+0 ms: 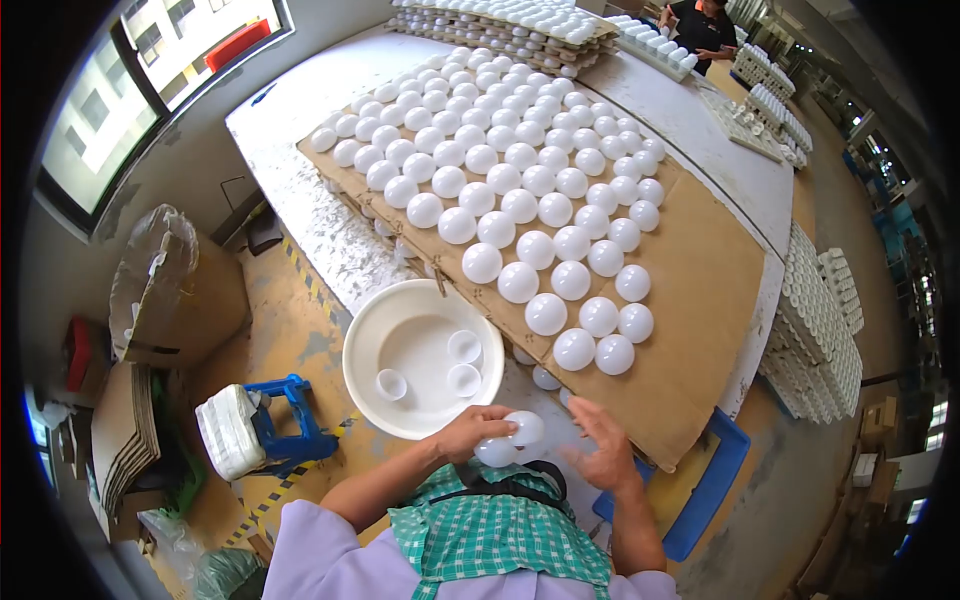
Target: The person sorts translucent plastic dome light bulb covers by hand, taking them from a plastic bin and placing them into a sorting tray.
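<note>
My left hand [474,432] is closed on two white bulb covers [524,428], one above the other, in front of my body. To the right, my right hand [606,446] is open with its fingers apart, close to the cardboard's front edge. Beyond both hands lies a sheet of cardboard [700,300] bearing many glossy white bulb covers [545,314] in rows, dome side up. Left of it stands a round white basin [360,375] with three loose covers inside, one of them a hollow cup [391,384].
Stacked trays of white pieces [500,30] stand at the table's far end. A blue tray [722,480] sits below the cardboard's right corner. On the floor at left are a blue stool [295,425] and a large cardboard box [190,300]. Another person [698,30] works at the back.
</note>
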A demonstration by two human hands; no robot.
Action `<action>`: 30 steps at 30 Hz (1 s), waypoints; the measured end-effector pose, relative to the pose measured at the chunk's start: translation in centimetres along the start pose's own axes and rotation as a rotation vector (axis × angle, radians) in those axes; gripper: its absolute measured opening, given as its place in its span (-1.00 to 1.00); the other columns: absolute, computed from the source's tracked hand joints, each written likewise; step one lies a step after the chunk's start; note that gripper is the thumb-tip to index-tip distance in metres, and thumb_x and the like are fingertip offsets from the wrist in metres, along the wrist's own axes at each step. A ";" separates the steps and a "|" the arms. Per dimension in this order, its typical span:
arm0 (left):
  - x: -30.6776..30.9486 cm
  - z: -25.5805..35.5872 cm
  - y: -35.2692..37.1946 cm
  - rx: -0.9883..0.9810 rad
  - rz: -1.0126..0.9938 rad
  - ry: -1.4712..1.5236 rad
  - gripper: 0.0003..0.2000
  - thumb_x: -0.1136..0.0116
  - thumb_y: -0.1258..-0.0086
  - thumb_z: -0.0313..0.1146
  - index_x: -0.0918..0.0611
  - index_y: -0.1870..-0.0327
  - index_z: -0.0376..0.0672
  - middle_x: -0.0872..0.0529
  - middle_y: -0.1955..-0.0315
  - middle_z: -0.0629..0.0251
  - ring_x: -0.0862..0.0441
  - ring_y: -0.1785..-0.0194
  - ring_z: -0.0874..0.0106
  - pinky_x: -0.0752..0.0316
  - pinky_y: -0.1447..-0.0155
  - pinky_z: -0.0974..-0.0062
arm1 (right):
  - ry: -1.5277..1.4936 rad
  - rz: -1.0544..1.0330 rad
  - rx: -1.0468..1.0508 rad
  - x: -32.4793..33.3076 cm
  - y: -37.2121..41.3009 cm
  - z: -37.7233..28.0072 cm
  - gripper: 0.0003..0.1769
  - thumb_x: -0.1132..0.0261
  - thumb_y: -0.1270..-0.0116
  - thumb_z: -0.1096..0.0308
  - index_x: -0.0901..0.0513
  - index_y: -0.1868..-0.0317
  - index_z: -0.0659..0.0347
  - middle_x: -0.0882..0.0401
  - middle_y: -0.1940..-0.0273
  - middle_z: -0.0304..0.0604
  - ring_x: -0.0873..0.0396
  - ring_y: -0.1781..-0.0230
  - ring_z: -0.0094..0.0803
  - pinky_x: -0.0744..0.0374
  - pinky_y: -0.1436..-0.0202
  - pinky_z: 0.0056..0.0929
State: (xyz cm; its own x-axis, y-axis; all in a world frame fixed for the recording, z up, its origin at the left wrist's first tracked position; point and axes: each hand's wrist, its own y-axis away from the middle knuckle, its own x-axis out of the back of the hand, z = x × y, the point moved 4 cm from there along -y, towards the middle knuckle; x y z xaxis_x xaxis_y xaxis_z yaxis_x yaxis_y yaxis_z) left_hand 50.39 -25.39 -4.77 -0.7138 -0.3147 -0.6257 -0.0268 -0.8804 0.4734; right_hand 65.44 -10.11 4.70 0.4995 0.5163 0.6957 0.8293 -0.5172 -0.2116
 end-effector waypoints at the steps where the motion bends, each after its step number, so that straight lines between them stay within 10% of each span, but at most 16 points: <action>1: -0.6 -0.1 -0.2 0.028 -0.053 -0.041 -0.58 -0.16 -0.36 -0.32 -0.48 -0.17 -0.36 -0.67 0.10 0.16 -0.65 0.08 0.42 -0.57 -0.01 0.46 | -0.058 -0.096 0.133 -1.2 0.1 -1.3 -0.32 -0.49 0.03 0.40 -0.51 -0.18 0.24 -0.47 -0.16 0.05 -0.51 -0.04 -0.06 -0.51 -0.11 -0.19; 12: -4.4 -0.4 -3.7 0.166 -0.397 -0.249 -0.59 -0.26 -0.30 -0.36 -0.51 -0.11 -0.37 -0.67 0.12 0.31 -0.60 0.10 0.56 -0.50 0.01 0.60 | -0.197 -0.262 0.181 -0.3 4.2 -1.3 -0.27 -0.48 -0.01 0.26 -0.48 -0.23 0.26 -0.52 -0.13 -0.01 -0.52 -0.06 -0.17 -0.54 -0.04 -0.29; 14: -4.5 -0.7 -4.4 0.157 -0.401 -0.268 -0.59 -0.26 -0.30 -0.34 -0.51 -0.10 -0.37 -0.67 0.14 0.31 -0.59 0.11 0.57 -0.49 0.02 0.59 | -0.367 -0.326 -0.177 -0.5 5.0 -0.4 -0.24 -0.49 -0.03 0.18 -0.47 -0.26 0.21 -0.53 -0.10 -0.03 -0.53 -0.02 -0.24 -0.58 0.05 -0.36; 20: -4.9 2.2 -3.4 0.124 -0.349 -0.497 -0.61 -0.24 -0.32 -0.22 -0.55 -0.07 -0.25 -0.67 0.16 0.26 -0.57 0.15 0.58 -0.49 0.07 0.60 | -0.306 -0.208 -0.239 -0.8 6.3 -0.5 -0.28 -0.51 -0.03 0.13 -0.48 -0.19 0.24 -0.50 -0.09 -0.08 -0.55 0.10 -0.29 -0.58 0.14 -0.43; 25: 5.6 5.3 -1.8 -0.390 0.462 -1.707 -0.70 -0.27 -0.11 -0.30 -0.64 0.10 -0.12 -0.62 0.02 0.01 -0.63 0.10 0.10 -0.52 0.10 0.20 | -0.009 0.471 -0.517 7.9 13.1 5.7 -0.29 -0.53 0.08 0.22 -0.52 -0.13 0.22 -0.49 -0.06 -0.03 -0.57 0.11 -0.24 -0.59 0.14 -0.37; 27: 8.7 4.4 -3.0 -0.332 0.581 -1.926 -0.73 -0.26 -0.07 -0.34 -0.65 0.17 -0.12 -0.58 -0.05 0.05 -0.62 0.11 0.08 -0.49 0.13 0.10 | 0.629 0.380 -0.699 9.8 17.9 11.6 -0.32 -0.54 0.11 0.27 -0.55 -0.10 0.19 -0.49 -0.05 0.01 -0.57 0.09 -0.09 -0.59 0.09 -0.24; 30: 11.2 3.1 -5.4 -0.301 0.523 -2.056 -0.82 -0.24 -0.08 -0.35 -0.66 0.28 -0.14 -0.61 0.04 0.14 -0.61 0.14 0.16 -0.46 0.15 0.11 | 0.581 -0.152 -1.000 6.6 23.5 19.1 -0.42 -0.49 0.03 0.29 -0.61 -0.07 0.19 -0.54 -0.01 0.11 -0.55 0.00 0.05 -0.53 -0.04 -0.15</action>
State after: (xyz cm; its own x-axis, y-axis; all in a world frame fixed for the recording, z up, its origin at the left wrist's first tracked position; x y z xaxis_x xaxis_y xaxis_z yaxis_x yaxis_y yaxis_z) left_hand 40.34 -23.07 -12.41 -0.1738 0.0649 0.9826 0.3101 -0.9435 0.1171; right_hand 93.07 -5.81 -8.78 0.0069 0.3630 0.9318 0.1740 -0.9180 0.3563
